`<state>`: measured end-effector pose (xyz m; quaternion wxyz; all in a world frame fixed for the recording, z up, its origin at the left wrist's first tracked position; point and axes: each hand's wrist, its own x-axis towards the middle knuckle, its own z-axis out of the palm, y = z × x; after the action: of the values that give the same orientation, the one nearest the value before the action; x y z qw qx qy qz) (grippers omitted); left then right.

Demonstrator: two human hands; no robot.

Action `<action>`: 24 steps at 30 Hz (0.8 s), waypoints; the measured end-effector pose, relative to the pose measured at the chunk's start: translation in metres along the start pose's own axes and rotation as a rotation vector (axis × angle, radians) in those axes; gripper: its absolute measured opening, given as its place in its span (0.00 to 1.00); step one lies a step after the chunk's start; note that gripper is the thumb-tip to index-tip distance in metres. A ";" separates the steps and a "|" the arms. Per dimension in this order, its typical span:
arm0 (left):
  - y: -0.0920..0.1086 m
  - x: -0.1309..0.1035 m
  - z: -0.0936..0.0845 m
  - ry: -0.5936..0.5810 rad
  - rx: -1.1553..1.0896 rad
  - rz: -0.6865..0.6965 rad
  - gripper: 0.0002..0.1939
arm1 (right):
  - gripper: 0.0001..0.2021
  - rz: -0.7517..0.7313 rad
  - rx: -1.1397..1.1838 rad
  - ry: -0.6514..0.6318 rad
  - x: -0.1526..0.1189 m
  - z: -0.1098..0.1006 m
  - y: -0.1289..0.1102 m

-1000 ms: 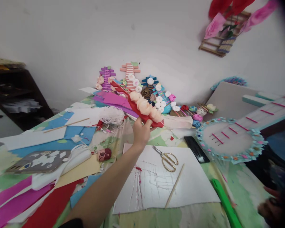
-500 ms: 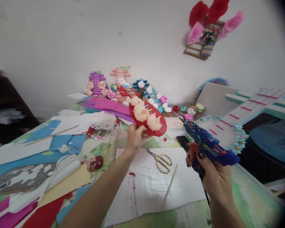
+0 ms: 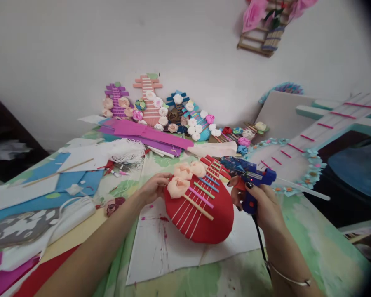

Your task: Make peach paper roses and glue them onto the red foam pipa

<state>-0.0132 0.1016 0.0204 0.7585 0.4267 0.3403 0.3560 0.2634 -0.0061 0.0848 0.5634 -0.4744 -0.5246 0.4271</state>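
My left hand (image 3: 153, 189) grips the left edge of a red craft lute (image 3: 218, 216), its fingers partly hidden behind it. The lute's round body is tilted toward me above a white sheet (image 3: 151, 255). Pale strings and several coloured sticks cross its front, and peach paper flowers (image 3: 177, 187) sit along its upper left side. In my right hand (image 3: 266, 202) is a blue hot glue gun (image 3: 250, 174) with a glue stick (image 3: 303, 189) out of its back. The gun's nozzle points left, close to the lute's neck; I cannot tell whether they touch.
Several finished craft lutes (image 3: 150, 101) lean on the back wall. Purple paper strips (image 3: 148, 134) and white yarn (image 3: 128, 152) lie before them. Coloured sheets (image 3: 89, 185) and a white cord (image 3: 62, 210) cover the left side. A large white lute (image 3: 272, 159) stands at right.
The red lute has come nearer and turned its front toward me, now covering the scissors. My right hand has moved the glue gun left, up to the lute's neck.
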 end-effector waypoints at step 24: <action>-0.038 -0.026 0.013 0.336 0.436 0.321 0.16 | 0.11 0.262 -0.053 -0.228 -0.006 0.032 0.059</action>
<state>-0.0069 0.0600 -0.0023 0.5166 0.5626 0.4574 0.4555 0.2316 0.0013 0.0258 0.4268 -0.5019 -0.5300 0.5339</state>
